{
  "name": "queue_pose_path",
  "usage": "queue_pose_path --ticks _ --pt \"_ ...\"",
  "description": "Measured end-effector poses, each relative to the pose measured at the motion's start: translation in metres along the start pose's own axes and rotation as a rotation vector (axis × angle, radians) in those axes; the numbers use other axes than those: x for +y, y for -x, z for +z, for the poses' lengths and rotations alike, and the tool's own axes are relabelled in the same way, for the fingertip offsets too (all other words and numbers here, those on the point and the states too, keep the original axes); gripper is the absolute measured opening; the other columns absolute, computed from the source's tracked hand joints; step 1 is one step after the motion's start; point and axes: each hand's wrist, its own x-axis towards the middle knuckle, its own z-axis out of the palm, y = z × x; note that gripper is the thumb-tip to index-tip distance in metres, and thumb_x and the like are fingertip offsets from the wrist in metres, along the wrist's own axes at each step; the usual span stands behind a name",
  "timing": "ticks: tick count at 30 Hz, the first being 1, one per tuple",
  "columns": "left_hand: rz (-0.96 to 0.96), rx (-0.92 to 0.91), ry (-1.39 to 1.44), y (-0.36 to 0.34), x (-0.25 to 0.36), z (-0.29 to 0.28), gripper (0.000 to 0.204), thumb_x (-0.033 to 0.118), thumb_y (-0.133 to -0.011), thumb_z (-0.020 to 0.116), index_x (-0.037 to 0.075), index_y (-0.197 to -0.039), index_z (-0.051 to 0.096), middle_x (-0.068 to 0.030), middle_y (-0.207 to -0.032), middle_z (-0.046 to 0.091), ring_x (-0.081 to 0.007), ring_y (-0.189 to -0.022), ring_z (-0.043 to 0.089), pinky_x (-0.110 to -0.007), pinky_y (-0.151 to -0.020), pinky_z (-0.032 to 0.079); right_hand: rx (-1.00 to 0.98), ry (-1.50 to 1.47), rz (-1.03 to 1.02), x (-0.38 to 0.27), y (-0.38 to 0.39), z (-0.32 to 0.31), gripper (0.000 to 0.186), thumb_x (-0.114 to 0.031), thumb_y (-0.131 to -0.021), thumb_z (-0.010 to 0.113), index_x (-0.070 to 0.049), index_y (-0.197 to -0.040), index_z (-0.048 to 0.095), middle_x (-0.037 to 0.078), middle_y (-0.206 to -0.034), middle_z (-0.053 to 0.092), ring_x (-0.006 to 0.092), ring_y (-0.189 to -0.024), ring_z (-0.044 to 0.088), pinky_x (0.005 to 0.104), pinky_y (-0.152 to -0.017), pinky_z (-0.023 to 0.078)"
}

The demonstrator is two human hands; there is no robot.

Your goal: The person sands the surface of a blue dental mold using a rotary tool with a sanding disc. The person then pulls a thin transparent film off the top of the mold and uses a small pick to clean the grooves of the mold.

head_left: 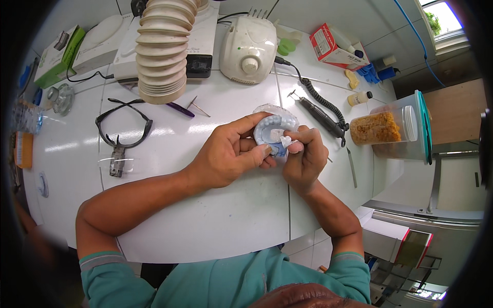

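With thumb and fingers of the left hand (218, 156), clasps a pale-blue dental cast (262, 129) along its left side, pressing the thumb near the lower edge. With bunched fingertips of the right hand (307, 160), pinches a small crumpled white scrap (285, 141) against or just over the cast's right inner part; cannot tell how firmly it touches. Holds the cast up over the white tabletop (215, 220), with a clear scalloped rim (275, 109) along its far edge and a whitish patch (276, 134) in the middle. Shows a thin tip (329, 159) just right of the right hand; cannot tell if held or lying there.

Has a dark handpiece (321, 117) lying beyond the right hand, with a coiled cable (328, 97) beside it, and a slim metal instrument (352, 169) nearer. Has a jar of orange-brown granules (377, 128) further right, beside a clear container with a teal lid (425, 128). Has a white control unit (250, 49) with a round knob beyond the cast, and a ribbed hose (163, 51) to its left. Has a purple-handled tool (181, 109) below the hose, and black-framed eyewear (146, 129) left of the left hand.
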Motion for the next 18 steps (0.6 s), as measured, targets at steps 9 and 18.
queue_pose_path --ticks 9,18 --pt "-0.007 0.017 0.027 0.000 -0.004 -0.007 0.066 0.007 -0.111 0.062 -0.008 -0.168 0.033 -0.0174 -0.143 0.066 -0.0173 -0.108 0.075 -0.033 -0.095 0.066 -0.161 -0.247 0.108 0.001 -0.009 -0.019 0.013 -0.006 -0.108 0.068 0.006 -0.111 0.065 0.012 -0.095 0.071 0.0134 -0.081 0.067 0.0253 -0.071 0.055" --pt "-0.050 0.055 -0.142 0.000 -0.002 0.000 0.067 0.005 -0.109 0.061 -0.004 -0.170 0.035 -0.0133 -0.134 0.069 -0.0158 -0.104 0.072 -0.033 -0.091 0.063 -0.236 -0.754 0.947 -0.018 -0.024 -0.029 0.023 -0.017 -0.110 0.069 0.004 -0.119 0.065 0.012 -0.100 0.076 0.0138 -0.087 0.073 0.0298 -0.074 0.061"
